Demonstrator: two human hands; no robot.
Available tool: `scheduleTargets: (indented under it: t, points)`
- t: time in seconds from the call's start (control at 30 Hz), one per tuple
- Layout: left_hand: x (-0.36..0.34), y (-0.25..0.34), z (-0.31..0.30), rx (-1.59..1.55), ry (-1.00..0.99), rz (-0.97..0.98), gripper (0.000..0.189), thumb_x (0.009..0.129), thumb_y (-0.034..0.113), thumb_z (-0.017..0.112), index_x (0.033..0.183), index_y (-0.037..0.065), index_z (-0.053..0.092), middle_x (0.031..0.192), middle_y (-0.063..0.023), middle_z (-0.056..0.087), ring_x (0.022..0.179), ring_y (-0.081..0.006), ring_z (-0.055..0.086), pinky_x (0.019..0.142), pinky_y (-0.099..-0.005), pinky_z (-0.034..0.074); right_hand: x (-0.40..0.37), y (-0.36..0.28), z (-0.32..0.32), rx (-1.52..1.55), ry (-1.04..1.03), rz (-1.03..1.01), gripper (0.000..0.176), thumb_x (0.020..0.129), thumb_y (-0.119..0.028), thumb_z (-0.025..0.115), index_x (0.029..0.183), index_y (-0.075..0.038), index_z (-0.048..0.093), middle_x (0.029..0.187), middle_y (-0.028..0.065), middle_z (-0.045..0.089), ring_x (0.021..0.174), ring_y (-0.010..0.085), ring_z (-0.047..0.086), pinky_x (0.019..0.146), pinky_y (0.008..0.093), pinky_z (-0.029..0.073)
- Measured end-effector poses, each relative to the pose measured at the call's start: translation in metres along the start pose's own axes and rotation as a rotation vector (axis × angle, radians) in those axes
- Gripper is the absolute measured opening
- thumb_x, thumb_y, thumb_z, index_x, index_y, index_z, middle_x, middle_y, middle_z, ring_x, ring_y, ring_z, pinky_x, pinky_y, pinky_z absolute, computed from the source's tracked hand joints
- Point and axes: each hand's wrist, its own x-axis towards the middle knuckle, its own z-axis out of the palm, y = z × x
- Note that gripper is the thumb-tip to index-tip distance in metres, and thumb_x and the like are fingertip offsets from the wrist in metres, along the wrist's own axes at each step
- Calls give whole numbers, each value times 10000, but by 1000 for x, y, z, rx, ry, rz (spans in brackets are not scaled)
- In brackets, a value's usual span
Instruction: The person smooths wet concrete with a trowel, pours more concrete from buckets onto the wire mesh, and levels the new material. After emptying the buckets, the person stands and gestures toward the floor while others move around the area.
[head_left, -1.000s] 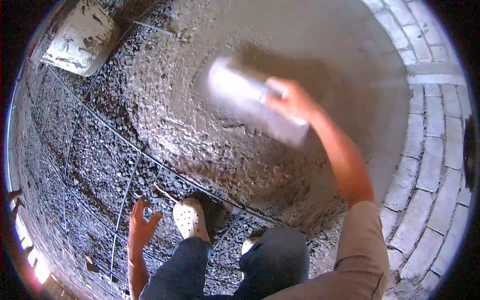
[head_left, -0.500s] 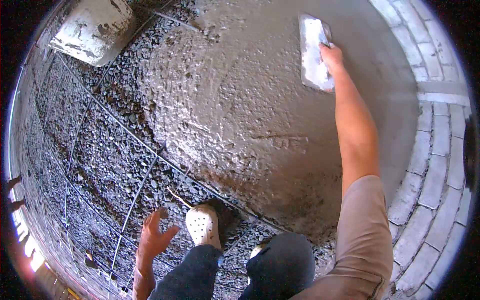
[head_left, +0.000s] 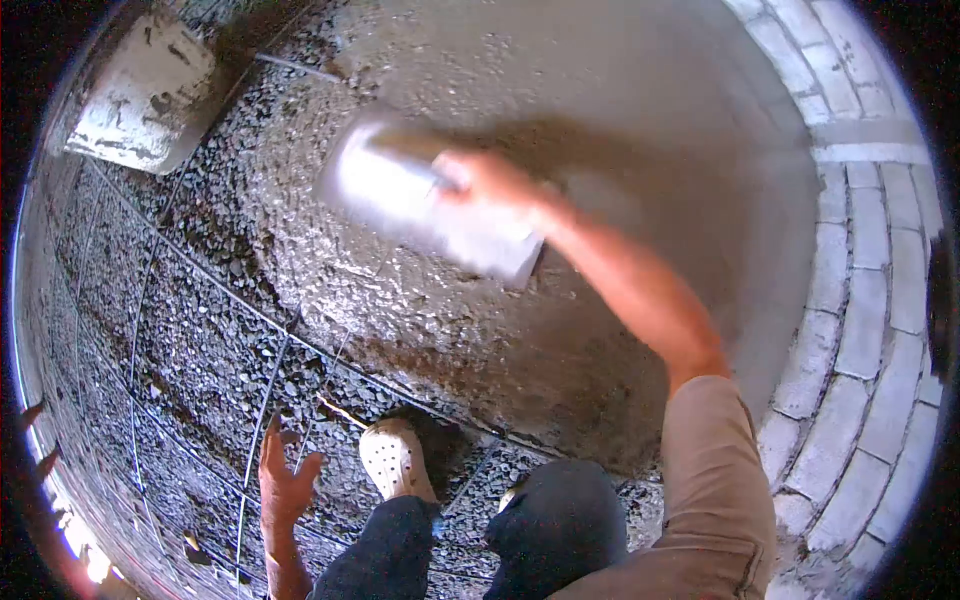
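My right hand [head_left: 487, 187] is wrapped round the handle of a rectangular finishing trowel [head_left: 385, 205], which is blurred by motion. The trowel's metal blade catches bright light and overlaps the rough edge of the wet concrete [head_left: 590, 330] in this view. Smoother grey concrete spreads beyond it to the right. Low on the left, my left hand [head_left: 287, 480] hangs over the gravel with fingers spread and nothing in them. Beside it is my cream clog [head_left: 393, 455], planted on the stones.
A splattered white bucket [head_left: 150, 95] lies at the upper left. Thin steel rebar [head_left: 235, 298] crosses the gravel [head_left: 215, 350] in a grid and borders the concrete. A pale block wall [head_left: 865, 325] curves along the right side. A thin stick [head_left: 340, 412] lies near the clog.
My right hand has swept the trowel leftward and nearer from the smooth concrete to the rough part, turning the blade. My left hand has shifted slightly left. The view has moved a little.
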Motion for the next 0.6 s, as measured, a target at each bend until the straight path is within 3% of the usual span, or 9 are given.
scheduleTargets:
  t: [0.07,0.13,0.23,0.27,0.3,0.33,0.43,0.53,0.6]
  points:
    - [1,1,2,59,-2,-12,778,693,101,706,1364,-32,335,1092,-197,584,1002,-305,573,893,-398,439,-31,-41,27,-275,-151,-44,354,823,-273,619,1111,-73,566,893,142,657,789,284,644,734,424,495]
    - [1,-1,5,67,-1,-11,775,691,94,704,1362,-34,338,1081,-195,587,993,-307,573,888,-395,440,-55,-52,48,-316,-248,-183,366,803,-295,625,1099,-85,577,909,161,642,808,343,624,743,460,481]
    - [0,-7,12,55,-4,50,765,713,156,725,1358,-22,354,1091,-195,583,1007,-309,567,883,-397,443,-82,-47,39,-154,-114,-253,346,816,-310,619,1083,-92,589,902,149,644,790,303,633,721,440,485]
    - [0,-5,14,36,-4,74,764,718,178,731,1356,-16,360,1098,-196,581,1013,-310,565,882,-398,443,-87,-49,20,-181,-169,-26,334,825,-279,633,1084,-73,588,908,119,652,785,219,637,697,389,502]
    - [-3,-9,17,35,-10,59,763,721,191,732,1357,-11,363,1105,-195,579,1016,-314,565,883,-398,444,-91,-34,5,-12,-32,-31,302,845,-212,634,1095,-52,582,911,71,650,790,133,607,693,325,511]
    - [-3,-14,20,31,-9,57,761,725,205,733,1358,-5,366,1113,-195,578,1019,-317,565,884,-399,444,-94,-13,-9,78,137,11,305,840,-245,633,1068,-47,590,896,98,668,750,170,633,676,346,514]
    - [-6,-11,24,58,16,41,721,739,224,733,1326,-19,392,1135,-201,572,1062,-331,544,924,-405,419,-104,31,-70,63,448,242,327,876,-260,620,1115,-41,577,862,47,652,717,107,594,647,297,506]
    - [-8,-29,32,221,44,127,640,766,254,699,1287,-10,437,1173,-196,568,1109,-321,541,958,-393,398,-109,85,-106,-130,558,371,361,874,-289,605,1126,-32,586,825,70,635,692,155,569,656,311,473]
    - [-6,-12,26,118,-75,8,533,771,255,699,1190,0,492,1134,-186,589,1102,-317,547,946,-392,406,-106,94,-104,-107,537,407,390,864,-305,609,1143,-33,584,853,91,647,733,172,591,708,326,478]
